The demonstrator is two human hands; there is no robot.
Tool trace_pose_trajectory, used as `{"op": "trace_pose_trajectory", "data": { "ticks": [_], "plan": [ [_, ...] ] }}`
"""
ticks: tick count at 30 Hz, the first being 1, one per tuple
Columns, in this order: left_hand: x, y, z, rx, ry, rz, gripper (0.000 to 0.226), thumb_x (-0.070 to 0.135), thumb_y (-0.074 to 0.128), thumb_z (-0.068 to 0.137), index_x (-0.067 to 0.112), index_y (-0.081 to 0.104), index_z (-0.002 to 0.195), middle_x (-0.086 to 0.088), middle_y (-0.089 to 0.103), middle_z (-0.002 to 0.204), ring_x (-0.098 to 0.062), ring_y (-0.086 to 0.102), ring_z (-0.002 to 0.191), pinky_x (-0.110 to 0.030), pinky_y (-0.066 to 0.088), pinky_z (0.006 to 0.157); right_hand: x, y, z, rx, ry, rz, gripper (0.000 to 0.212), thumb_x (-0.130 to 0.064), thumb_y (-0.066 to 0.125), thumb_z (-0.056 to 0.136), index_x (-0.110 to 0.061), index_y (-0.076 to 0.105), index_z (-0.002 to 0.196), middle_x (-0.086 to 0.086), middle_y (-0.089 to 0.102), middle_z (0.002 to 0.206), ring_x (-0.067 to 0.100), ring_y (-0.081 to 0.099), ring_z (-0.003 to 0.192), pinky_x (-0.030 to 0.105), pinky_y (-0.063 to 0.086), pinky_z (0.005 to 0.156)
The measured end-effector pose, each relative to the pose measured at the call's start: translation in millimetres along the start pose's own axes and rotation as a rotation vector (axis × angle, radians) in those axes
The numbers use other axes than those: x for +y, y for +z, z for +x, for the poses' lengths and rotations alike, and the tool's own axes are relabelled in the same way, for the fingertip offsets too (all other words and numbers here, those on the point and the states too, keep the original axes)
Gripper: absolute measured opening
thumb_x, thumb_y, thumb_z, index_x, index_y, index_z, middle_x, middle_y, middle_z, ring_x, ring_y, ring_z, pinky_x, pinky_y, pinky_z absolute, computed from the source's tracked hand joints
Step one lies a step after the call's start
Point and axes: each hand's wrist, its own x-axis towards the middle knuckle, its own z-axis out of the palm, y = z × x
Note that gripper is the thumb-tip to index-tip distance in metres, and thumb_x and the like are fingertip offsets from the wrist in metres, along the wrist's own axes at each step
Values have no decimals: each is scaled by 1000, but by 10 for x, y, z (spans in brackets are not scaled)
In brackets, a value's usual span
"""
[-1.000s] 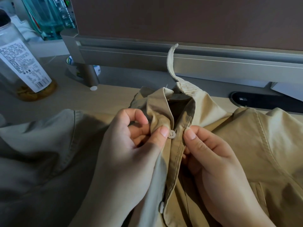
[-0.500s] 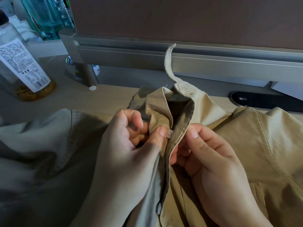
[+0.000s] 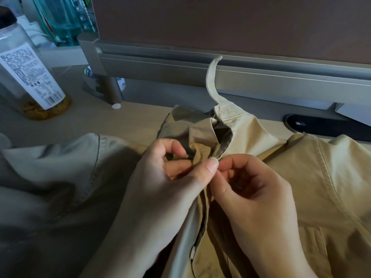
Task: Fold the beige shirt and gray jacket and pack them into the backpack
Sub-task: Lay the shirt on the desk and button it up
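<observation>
Pale desk [image 3: 124,125], beige shirt [image 3: 321,187], collar [image 3: 230,117] pointing away, left hand [image 3: 160,189] pinching placket [image 3: 203,198], right hand [image 3: 257,201] seemingly likewise

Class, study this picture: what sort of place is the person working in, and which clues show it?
Probably an office workstation: a wooden desk, a partition panel on a metal rail behind it, and a black cable port set into it.

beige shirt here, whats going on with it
A person's left hand and right hand both pinch the front opening of the beige cotton shirt just below its collar, apparently fastening it; the left thumb hides the exact spot. The shirt lies spread and unfolded on the light wooden desk. No backpack is in view.
</observation>
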Motion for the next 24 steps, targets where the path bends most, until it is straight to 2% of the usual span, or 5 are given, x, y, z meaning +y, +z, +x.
{"op": "trace_pose_trajectory", "data": {
  "ticks": [3, 8, 14, 18, 24],
  "plan": [
    [36, -21, -24, -81, -19, -41, 36, 37, 74, 60, 27, 49, 84, 5, 75, 71, -7, 71, 62, -10, 47, 51, -3, 8, -5, 36, -26, -34, 14, -35, 77, 69, -24, 69, 70, -4, 68, 64, 6, 60, 51, 10, 45, 49],
    [-12, -1, -19, -11, 115, 93, 21, 35, 63, 67, 32, 45, 76, 2, 74, 70, -9, 69, 59, -10, 48, 50, 13, -7, -8, -2, -1, 114, 7, -20, 73, 66, -18, 70, 72, 1, 67, 62, 2, 56, 49, 10, 45, 48],
    [-43, 44, -22, 76, 211, 103, 23, 20, 62, 77, 25, 40, 75, -11, 68, 73, -19, 61, 55, -6, 42, 46, -10, -20, -3, -65, 4, 206, 12, -7, 78, 69, -12, 70, 77, 2, 69, 64, 1, 59, 51, 9, 47, 50],
    [-77, 75, -18, 61, 253, 125, 27, 12, 62, 81, 23, 39, 73, 9, 61, 50, 3, 56, 45, -3, 39, 48, 6, 10, -6, -50, 4, 162, 5, -20, 73, 69, -19, 72, 74, -1, 69, 63, 2, 59, 52, 10, 46, 50],
    [-101, 33, 2, 50, 261, 162, 22, 29, 59, 84, 25, 41, 72, 3, 47, 50, 1, 50, 45, -5, 39, 47, 42, 19, 28, -37, 132, 247, 9, -24, 76, 75, -15, 73, 75, 4, 69, 62, 11, 63, 58, 22, 49, 56]
  ]
}}
